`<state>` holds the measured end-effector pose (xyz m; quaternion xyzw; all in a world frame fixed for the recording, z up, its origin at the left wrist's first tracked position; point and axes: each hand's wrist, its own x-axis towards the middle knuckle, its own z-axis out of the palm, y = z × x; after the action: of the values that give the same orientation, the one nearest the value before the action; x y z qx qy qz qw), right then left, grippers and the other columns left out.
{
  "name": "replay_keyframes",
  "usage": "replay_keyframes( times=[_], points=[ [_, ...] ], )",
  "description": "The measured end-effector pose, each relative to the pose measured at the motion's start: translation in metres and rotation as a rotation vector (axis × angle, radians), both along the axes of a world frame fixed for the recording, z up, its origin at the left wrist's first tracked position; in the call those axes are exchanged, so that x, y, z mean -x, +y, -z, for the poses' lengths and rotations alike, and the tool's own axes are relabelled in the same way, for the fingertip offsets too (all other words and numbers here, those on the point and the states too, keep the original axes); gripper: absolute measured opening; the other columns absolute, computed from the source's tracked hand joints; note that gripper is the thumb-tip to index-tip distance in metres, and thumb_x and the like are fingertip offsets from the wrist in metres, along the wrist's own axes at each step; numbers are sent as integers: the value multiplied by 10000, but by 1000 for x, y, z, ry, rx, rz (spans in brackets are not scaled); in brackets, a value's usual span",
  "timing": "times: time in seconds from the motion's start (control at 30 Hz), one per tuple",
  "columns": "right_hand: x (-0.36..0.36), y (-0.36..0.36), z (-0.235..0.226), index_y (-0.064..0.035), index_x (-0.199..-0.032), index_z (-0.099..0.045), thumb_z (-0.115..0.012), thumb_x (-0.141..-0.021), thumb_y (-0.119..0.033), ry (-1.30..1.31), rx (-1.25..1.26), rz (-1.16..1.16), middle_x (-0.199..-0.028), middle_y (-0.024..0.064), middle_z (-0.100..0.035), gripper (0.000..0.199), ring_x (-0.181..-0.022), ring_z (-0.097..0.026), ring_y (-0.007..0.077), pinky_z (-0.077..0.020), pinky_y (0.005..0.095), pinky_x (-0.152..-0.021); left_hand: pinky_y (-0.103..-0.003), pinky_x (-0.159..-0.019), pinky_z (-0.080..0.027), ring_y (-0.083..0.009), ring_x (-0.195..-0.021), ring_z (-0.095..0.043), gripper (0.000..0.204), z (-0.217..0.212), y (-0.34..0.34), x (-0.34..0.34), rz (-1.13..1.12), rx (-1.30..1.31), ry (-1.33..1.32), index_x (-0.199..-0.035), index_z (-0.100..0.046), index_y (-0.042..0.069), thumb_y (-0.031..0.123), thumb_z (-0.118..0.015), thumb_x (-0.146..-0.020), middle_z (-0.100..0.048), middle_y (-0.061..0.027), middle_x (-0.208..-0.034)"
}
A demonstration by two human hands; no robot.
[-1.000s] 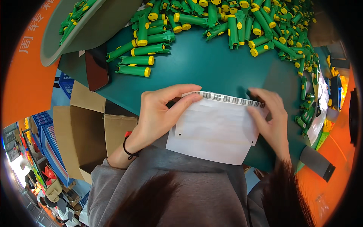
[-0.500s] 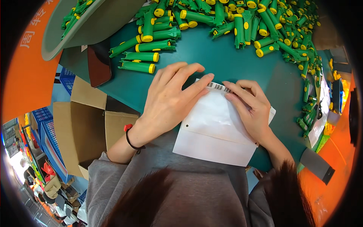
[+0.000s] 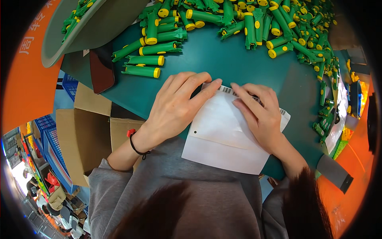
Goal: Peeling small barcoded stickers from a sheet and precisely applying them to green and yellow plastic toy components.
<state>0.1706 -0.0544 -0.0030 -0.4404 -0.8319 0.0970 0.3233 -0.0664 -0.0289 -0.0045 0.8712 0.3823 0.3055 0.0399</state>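
Note:
A white paper-like sheet or flat bag lies at the table's near edge, with a small dark hole on its left side. Along its far edge runs a strip of barcode labels, partly covered by my fingers. My left hand is closed at the far left corner, thumb on the edge and the other fingers curled. Over the right part rests my right hand. Its index finger and thumb are apart near the strip, its other fingers bent. The index fingertip is slightly blurred.
Many green tubes with yellow ends lie across the back and right of the green table. A tilted grey-green tub holds more. A dark phone-like slab lies left, above an open cardboard box.
My left index finger has curled in and the hand has drawn slightly left. My right index finger has shifted slightly left. More of the strip's right end shows.

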Motion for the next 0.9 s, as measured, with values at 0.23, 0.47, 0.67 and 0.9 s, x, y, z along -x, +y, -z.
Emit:
replay_keyframes(
  times=[0.23,0.47,0.67,0.9],
  points=[
    [2,2,-4,-92,-1215,-715,-754,-802,-21,-48,69,-27,-1111,72,-625,421,-1010,-561,259,-464,355,-877,-325,-763,-514,-217,-931,-607,376,-1,0,-1,10,10,-18,-1109,-745,101,30,-784,-742,-650,-21,-1050],
    [-4,-3,-14,-69,-1183,-725,-764,-799,-42,-34,162,115,-1108,77,-627,387,-1011,-563,261,-457,352,-884,-328,-774,-510,-224,-931,-612,369,-3,0,0,15,41,-38,-1109,-743,106,20,-772,-751,-649,-23,-1050],
    [-15,-10,-4,-62,-1156,-737,-799,-767,-59,-89,26,65,-1105,78,-634,393,-1018,-563,264,-461,355,-870,-327,-775,-510,-223,-933,-615,377,-1,1,0,28,43,-52,-1114,-743,107,19,-772,-748,-649,-26,-1052],
    [-27,-17,-3,-52,-1139,-743,-811,-755,-48,-95,14,127,-1084,70,-649,390,-972,-590,262,-471,362,-876,-339,-833,-496,-221,-1030,-602,377,-1,0,3,50,58,-13,-1150,-711,77,58,-686,-775,-628,-44,-1121]
  ],
)
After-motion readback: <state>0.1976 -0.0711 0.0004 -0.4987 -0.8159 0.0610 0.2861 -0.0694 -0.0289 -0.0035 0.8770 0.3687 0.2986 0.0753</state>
